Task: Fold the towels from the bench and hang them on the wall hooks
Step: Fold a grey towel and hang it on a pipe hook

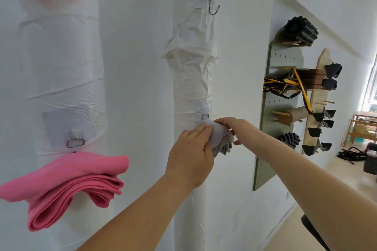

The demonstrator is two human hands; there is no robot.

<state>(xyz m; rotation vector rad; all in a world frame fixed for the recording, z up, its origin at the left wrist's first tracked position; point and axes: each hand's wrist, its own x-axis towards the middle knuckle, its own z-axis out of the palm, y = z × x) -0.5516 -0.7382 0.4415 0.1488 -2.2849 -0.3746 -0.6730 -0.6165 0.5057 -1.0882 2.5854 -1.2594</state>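
both arms reach forward to the wall. left hand grips the grey folded towel from the left side, and right hand pinches its top edge with the wrist bent down. towel sits against the wrapped column, just under the lower metal hook, and a pink towel hangs off to the left.

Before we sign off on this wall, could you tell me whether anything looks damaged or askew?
The white wrap below the bare top hook is crumpled and bulging, unlike the smoother left wrap. Nothing else stands out.
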